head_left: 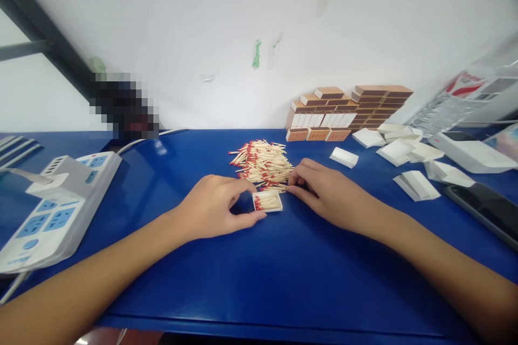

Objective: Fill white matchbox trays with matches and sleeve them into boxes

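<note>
A small white matchbox tray (pixel 267 202) lies on the blue table, partly filled with red-tipped matches. My left hand (pixel 218 205) grips this tray at its left end, thumb on the near side and forefinger on the far side. Just beyond the tray spreads a loose pile of matches (pixel 263 160), most of their red heads pointing left. At the pile's right front edge, my right hand (pixel 315 188) is closed in a pinch, thumb and forefinger together on match ends. How many matches sit between those fingertips is too small to tell.
Stacked matchboxes (pixel 324 113) stand against the wall. White trays (pixel 399 151) lie scattered at right, near a phone (pixel 485 210), a white box (pixel 471 153) and a plastic bottle (pixel 457 91). A power strip (pixel 60 210) occupies the left side.
</note>
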Action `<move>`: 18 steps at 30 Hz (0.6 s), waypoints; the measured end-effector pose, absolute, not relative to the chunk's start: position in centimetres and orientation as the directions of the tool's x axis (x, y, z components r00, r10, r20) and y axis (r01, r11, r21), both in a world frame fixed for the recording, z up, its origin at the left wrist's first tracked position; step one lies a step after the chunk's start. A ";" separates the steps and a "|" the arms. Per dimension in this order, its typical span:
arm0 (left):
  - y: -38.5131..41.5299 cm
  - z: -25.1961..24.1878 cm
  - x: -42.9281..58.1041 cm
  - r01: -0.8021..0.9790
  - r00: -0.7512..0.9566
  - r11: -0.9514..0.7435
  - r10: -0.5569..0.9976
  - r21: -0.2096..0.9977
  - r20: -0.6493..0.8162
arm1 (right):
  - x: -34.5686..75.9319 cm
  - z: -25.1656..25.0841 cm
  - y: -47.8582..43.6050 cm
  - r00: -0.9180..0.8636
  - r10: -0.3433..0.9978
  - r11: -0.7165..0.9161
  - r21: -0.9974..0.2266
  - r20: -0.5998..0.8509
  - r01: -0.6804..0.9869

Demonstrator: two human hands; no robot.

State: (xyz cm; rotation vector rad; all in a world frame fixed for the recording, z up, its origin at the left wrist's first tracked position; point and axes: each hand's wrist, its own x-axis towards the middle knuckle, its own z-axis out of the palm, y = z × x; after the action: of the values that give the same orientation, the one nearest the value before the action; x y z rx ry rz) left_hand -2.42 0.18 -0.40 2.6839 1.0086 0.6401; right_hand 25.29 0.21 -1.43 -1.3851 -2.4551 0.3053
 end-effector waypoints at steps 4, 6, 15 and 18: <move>0.4 -0.4 -2.5 0.589 0.681 -0.744 0.667 0.314 0.304 | 25.8 -1.4 0.5 -0.506 0.852 0.520 -0.328 0.133 0.789; 0.2 -0.5 -2.4 0.592 0.681 -0.746 0.665 0.306 0.305 | 26.1 -1.3 0.5 -0.498 0.852 0.523 -0.311 0.162 0.793; -0.1 -0.7 -2.1 0.604 0.673 -0.737 0.676 0.305 0.300 | 24.4 0.3 -1.3 -0.612 0.765 0.640 -0.342 0.200 0.689; -0.2 -0.6 -2.0 0.599 0.675 -0.741 0.671 0.303 0.306 | 23.5 0.0 -2.0 -0.650 0.732 0.680 -0.263 0.205 0.684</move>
State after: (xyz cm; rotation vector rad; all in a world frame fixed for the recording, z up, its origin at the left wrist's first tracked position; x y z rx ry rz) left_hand -2.00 -0.23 -0.63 2.7103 1.0371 0.6007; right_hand 23.50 -2.04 -0.04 -1.1257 -2.6011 0.2332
